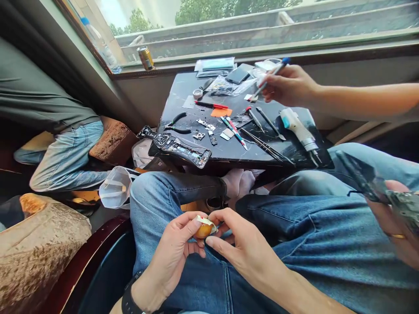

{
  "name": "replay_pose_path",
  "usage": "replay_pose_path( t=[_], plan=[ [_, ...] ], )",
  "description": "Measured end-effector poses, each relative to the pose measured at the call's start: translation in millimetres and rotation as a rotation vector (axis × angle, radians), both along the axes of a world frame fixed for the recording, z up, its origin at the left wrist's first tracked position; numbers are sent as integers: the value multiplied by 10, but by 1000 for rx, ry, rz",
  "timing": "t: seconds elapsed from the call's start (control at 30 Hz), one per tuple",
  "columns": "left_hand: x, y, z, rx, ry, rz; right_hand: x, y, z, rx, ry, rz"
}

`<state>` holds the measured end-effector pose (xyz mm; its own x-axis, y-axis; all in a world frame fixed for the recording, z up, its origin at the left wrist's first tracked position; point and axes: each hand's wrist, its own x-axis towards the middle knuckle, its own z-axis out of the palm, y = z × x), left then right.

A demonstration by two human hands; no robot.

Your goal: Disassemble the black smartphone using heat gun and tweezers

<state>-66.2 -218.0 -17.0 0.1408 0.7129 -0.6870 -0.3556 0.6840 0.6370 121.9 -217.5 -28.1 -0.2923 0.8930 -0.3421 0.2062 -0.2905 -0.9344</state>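
Above my lap, my left hand (180, 242) pinches a small round golden-brown thing in a pale wrapper (204, 228), its thumb pressed on the near left side. My right hand (240, 240) curls around the right side, fingers closed at the wrapper's loose edge. The wrapper has a little red on top and stands partly away from the round thing. I cannot tell exactly what it is. The black table (196, 150) lies beyond my knees. On its near left corner rests an opened device frame with exposed circuit boards (183, 146).
Pliers (178, 124), tweezers (266, 146), a screwdriver (255, 120) and a white power tool (299, 131) lie on the table. Another person's hand (290, 85) holds a blue-ended pen-like tool there. At right, a blurred hand (389, 222) holds dark device parts. A can (145, 59) stands on the sill.
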Motion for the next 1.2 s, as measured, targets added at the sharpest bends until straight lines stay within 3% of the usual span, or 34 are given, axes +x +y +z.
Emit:
replay_pose_path(
  t=[0.2, 0.37, 0.47, 0.57, 0.63, 0.87, 1.2],
  plan=[
    [-45, 96, -80, -44, -34, 24, -94, 156, -104, 61, -20, -18],
    [-50, 115, -113, -105, -81, 32, -107, 173, -187, -27, 59, -60],
    [-58, 112, -104, -81, -32, -148, -97, 206, -170, -123, 98, -87],
    [-85, 121, -110, 89, 153, -375, -67, 232, -105, -214, 146, -74],
    [-106, 134, -126, 217, 276, -413, -46, 232, -61, -255, 188, -67],
    [-107, 134, -145, 289, 388, -306, -31, 211, -32, -340, 321, -57],
    [57, 166, -145, 92, 95, -137, 5, 216, -82, -460, 420, -50]
  ],
)
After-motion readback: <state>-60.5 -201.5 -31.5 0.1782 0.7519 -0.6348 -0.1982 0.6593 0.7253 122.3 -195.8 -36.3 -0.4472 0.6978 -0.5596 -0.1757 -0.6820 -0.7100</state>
